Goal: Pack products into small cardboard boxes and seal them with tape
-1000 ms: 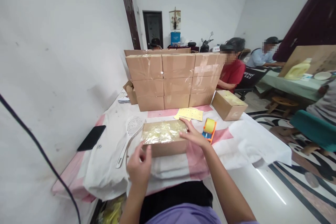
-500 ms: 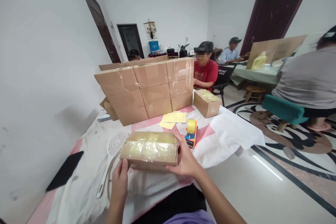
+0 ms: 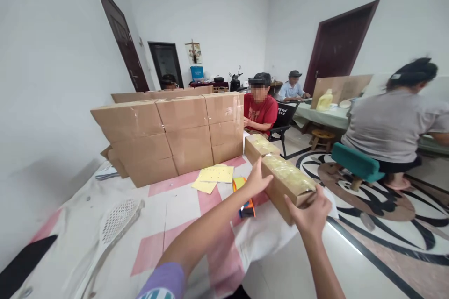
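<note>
A long cardboard box (image 3: 287, 178), its top sealed with shiny yellowish tape, is at the right edge of the table between my two hands. My right hand (image 3: 312, 210) grips its near end, thumb on the side and fingers round the corner. At the box's left side, my left hand (image 3: 257, 181) holds it near the far end. Just beyond it, a second taped cardboard box (image 3: 257, 144) stands at the table edge, the two ends close together. Under my left forearm lies a tape dispenser (image 3: 248, 208) with a yellow roll, partly hidden.
A stacked wall of cardboard boxes (image 3: 168, 133) stands across the table. Yellow paper sheets (image 3: 213, 176) lie before it. A white slotted skimmer (image 3: 117, 224) and a black flat object (image 3: 26, 261) are at left. A person in red (image 3: 259, 107) sits beyond; another sits at right (image 3: 389, 107).
Both hands have carried the box from the table's middle to the right edge, turning it lengthwise behind the second box. The view has swung right.
</note>
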`<state>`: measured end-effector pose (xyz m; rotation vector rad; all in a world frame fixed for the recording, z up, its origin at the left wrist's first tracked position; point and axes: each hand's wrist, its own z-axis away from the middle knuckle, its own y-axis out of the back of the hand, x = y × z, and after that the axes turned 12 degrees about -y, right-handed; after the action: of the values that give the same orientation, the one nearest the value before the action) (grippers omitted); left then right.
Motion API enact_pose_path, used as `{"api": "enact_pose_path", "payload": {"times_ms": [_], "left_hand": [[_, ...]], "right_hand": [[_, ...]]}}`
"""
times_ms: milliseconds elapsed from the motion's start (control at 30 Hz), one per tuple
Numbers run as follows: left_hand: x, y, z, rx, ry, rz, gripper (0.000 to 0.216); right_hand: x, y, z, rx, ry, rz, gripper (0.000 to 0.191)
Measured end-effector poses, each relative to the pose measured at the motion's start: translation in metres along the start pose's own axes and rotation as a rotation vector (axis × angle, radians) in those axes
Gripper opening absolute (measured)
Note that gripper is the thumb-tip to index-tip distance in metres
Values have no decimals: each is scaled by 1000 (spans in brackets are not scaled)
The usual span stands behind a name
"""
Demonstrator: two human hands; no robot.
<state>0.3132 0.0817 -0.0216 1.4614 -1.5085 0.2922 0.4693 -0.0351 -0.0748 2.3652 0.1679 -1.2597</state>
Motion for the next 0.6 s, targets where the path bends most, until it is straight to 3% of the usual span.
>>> {"api": "enact_pose_path", "payload": {"times_ms": [133,367,500,600], "left_hand": [[-17,9,-8,-139,-64,-133,85],[-32,34,35,-228,22,-452,43],[-32,38,44,-217,-30,-508,32],[-30,69,39,-129,-80,-515,27]], "right_hand": [[15,-58,-12,-37,-25,25,118],[-2,-130,-54,-176,18,65,110],[-40,-125,-56,-215,-22,80,112],[-76,-87,-13,-245,44,-61,79]]}}
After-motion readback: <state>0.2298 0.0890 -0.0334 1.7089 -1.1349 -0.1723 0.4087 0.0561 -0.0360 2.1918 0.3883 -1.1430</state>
